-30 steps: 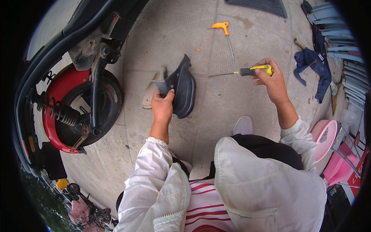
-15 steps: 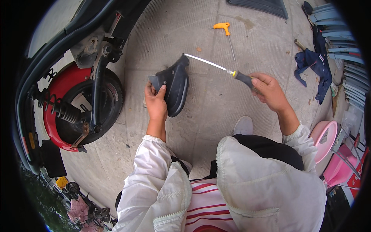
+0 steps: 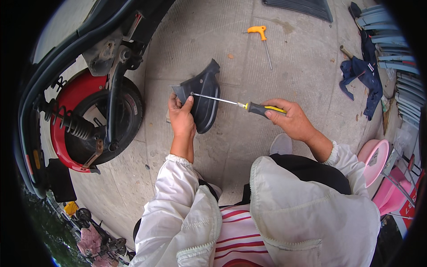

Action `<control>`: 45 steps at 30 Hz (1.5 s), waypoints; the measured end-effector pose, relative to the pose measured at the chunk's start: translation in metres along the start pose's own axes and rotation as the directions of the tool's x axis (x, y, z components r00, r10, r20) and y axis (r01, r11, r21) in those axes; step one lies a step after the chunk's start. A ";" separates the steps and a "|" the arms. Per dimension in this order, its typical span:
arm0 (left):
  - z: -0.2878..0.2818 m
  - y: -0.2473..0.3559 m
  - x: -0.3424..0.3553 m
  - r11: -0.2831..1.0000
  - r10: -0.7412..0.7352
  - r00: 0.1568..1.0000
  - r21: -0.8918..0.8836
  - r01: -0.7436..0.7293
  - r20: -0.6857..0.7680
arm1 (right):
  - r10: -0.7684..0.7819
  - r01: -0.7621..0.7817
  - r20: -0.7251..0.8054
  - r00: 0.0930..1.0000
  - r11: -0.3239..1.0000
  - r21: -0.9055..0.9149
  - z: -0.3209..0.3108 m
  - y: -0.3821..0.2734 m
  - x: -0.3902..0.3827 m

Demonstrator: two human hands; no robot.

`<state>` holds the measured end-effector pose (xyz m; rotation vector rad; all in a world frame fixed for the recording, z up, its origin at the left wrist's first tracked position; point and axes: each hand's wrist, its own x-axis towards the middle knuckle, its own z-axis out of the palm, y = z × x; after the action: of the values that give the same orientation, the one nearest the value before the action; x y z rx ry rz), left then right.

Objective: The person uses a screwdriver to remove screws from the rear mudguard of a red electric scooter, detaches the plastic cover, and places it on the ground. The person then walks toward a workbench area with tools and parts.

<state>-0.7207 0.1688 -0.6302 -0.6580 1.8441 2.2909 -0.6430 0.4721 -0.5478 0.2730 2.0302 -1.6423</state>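
Observation:
Between the wheel and my knees, my left hand (image 3: 181, 116) grips a black moulded plastic cover (image 3: 203, 104) by its near left edge, thumb on its face. A small round screw or fastener sits by that thumb. My right hand (image 3: 289, 119) is closed round the grey and yellow handle of a screwdriver (image 3: 224, 101). Its shaft points left across the cover, and the tip meets the cover at or right beside the fastener by my left thumb. Whether the tip is seated there is too small to tell.
At left stands a scooter with a red-fendered wheel (image 3: 66, 129). A hex key with an orange handle (image 3: 260, 33) lies on the paving beyond, below a black mat (image 3: 302, 8). Dark blue cloth (image 3: 367, 80), stacked blue-grey slats (image 3: 393, 44) and a pink basin (image 3: 372, 160) line the right side.
My right hand has brought the screwdriver down and to the left, its tip passing from the cover's upper end to the fastener near my left thumb. My left hand stays almost still.

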 end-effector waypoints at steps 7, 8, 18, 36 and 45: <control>0.000 0.001 0.000 0.999 0.027 1.000 0.036 -0.027 0.012 | 0.000 0.000 0.000 1.000 1.000 0.031 0.002 0.000 -0.001; -0.001 0.001 0.000 0.999 0.030 0.999 0.039 -0.031 0.017 | 0.002 -0.002 -0.001 1.000 0.999 0.040 0.002 0.001 -0.001; -0.005 -0.003 0.001 0.982 0.119 0.992 0.146 -0.122 0.032 | 0.358 -0.459 0.295 0.886 0.765 0.452 -0.008 -0.001 0.000; -0.002 0.007 0.002 0.962 0.181 0.983 0.205 -0.180 0.014 | 0.267 -0.348 0.227 0.937 0.790 0.504 -0.007 0.013 0.003; 0.002 0.003 -0.001 0.957 0.167 0.986 0.240 -0.165 0.014 | -0.476 0.335 0.006 0.879 0.609 -0.719 0.002 0.012 -0.006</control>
<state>-0.7213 0.1703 -0.6263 -0.4918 2.2106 2.1078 -0.6315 0.4738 -0.5557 -0.3651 2.8566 -0.9228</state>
